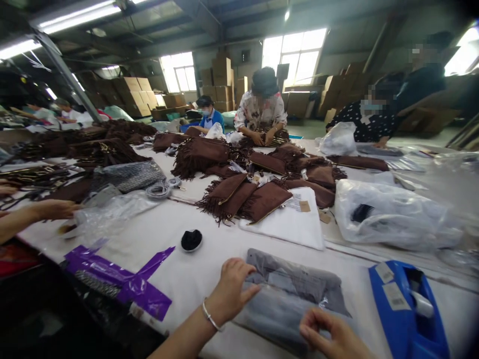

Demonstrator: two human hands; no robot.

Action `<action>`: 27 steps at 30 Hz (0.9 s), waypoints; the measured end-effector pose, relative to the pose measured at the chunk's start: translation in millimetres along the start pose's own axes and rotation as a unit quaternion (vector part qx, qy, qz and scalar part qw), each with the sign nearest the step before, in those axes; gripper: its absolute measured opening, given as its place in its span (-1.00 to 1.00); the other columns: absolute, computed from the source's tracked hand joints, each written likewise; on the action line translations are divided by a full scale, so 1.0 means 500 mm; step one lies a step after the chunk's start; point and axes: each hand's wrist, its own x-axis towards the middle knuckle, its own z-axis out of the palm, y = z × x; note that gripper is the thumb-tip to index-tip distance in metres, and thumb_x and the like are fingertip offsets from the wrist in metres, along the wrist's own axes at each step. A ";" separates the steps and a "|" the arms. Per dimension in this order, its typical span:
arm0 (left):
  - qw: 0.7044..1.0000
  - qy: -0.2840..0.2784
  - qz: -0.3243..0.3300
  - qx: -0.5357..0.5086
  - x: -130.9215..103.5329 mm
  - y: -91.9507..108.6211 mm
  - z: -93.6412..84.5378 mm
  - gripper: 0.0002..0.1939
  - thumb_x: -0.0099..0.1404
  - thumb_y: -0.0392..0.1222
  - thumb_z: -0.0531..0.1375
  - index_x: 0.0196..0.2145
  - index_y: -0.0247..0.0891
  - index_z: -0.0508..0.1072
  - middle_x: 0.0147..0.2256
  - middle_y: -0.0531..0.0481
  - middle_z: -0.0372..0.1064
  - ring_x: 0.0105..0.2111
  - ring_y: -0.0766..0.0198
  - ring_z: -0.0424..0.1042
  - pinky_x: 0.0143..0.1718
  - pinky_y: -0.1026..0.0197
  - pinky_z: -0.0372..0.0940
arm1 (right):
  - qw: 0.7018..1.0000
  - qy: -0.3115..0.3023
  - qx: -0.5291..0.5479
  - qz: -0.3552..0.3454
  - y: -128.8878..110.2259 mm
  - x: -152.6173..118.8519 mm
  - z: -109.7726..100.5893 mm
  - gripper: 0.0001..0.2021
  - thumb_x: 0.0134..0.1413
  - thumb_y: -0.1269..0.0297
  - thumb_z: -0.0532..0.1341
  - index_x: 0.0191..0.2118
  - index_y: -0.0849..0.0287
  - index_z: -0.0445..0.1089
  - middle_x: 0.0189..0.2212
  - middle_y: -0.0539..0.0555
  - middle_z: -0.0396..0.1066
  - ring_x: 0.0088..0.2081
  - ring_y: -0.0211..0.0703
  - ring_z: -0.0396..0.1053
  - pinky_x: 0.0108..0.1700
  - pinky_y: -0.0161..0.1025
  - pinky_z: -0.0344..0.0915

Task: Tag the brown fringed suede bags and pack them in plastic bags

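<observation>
Left hand (230,289), silver bangle at the wrist, lies flat with fingers spread on the left edge of a grey fabric pouch in a clear plastic bag (288,294), pressing rather than clamping. Right hand (329,331) pinches the bag's near edge between thumb and fingers. The pouch lies on the white table (187,284), between both hands. Just right of the grip stands a blue tape dispenser (404,309); left of it, purple plastic strips (123,281); beyond it, brown fringed suede bags (243,197).
</observation>
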 end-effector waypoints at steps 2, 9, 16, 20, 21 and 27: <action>0.999 0.005 -0.029 0.022 -0.001 -0.049 0.006 -0.79 0.14 -0.18 0.30 -0.26 -0.26 0.43 -0.22 -0.08 0.38 -0.10 0.07 0.28 0.00 0.01 0.13 | 1.000 -0.010 -0.017 -0.007 -0.040 0.035 -0.024 -0.74 0.04 0.08 0.13 -0.49 0.15 0.33 -0.52 -0.02 0.41 -0.38 -0.18 0.34 -0.25 -0.29 0.21; 0.992 0.059 -0.107 0.004 -0.016 -0.109 0.091 -0.85 0.23 -0.26 0.21 -0.49 -0.29 0.35 -0.41 -0.02 0.36 -0.28 0.17 0.32 -0.20 0.11 0.19 | 0.972 -0.135 -0.192 0.005 -0.136 0.208 -0.018 -0.85 -0.04 0.22 0.16 -0.40 0.17 0.40 -0.52 -0.02 0.47 -0.49 -0.27 0.36 -0.47 -0.37 0.17; 0.992 0.109 -0.021 0.062 -0.025 -0.131 0.123 -0.86 0.23 -0.34 0.15 -0.48 -0.28 0.29 -0.44 -0.01 0.30 -0.34 0.17 0.27 -0.28 0.11 0.16 | 0.886 -0.159 -0.435 0.004 -0.160 0.298 0.085 -0.85 -0.23 0.30 0.34 -0.43 0.22 0.48 -0.35 0.18 0.52 -0.19 0.11 0.44 -0.07 0.02 0.25; 0.990 0.113 0.001 0.082 -0.023 -0.139 0.129 -0.85 0.21 -0.36 0.14 -0.49 -0.28 0.25 -0.45 0.00 0.28 -0.36 0.17 0.24 -0.30 0.11 0.16 | 0.847 -0.151 -0.509 0.027 -0.160 0.308 0.109 -0.71 -0.16 0.19 0.37 -0.30 0.26 0.46 -0.26 0.17 0.51 -0.16 -0.01 0.44 -0.05 0.02 0.28; 0.990 0.114 0.004 0.084 -0.023 -0.142 0.131 -0.85 0.22 -0.36 0.14 -0.49 -0.28 0.25 -0.45 0.00 0.27 -0.36 0.17 0.24 -0.30 0.10 0.16 | 0.843 -0.145 -0.517 0.034 -0.158 0.311 0.105 -0.66 -0.20 0.16 0.39 -0.28 0.26 0.46 -0.25 0.18 0.51 -0.18 -0.01 0.44 -0.08 0.00 0.30; 0.989 0.124 0.015 0.084 -0.024 -0.152 0.143 -0.84 0.24 -0.35 0.11 -0.49 -0.26 0.23 -0.45 0.00 0.26 -0.34 0.16 0.25 -0.27 0.06 0.19 | 0.839 -0.043 -0.541 0.049 -0.145 0.320 0.016 -0.59 -0.25 0.14 0.41 -0.25 0.31 0.47 -0.29 0.28 0.50 -0.14 0.16 0.40 -0.09 0.01 0.27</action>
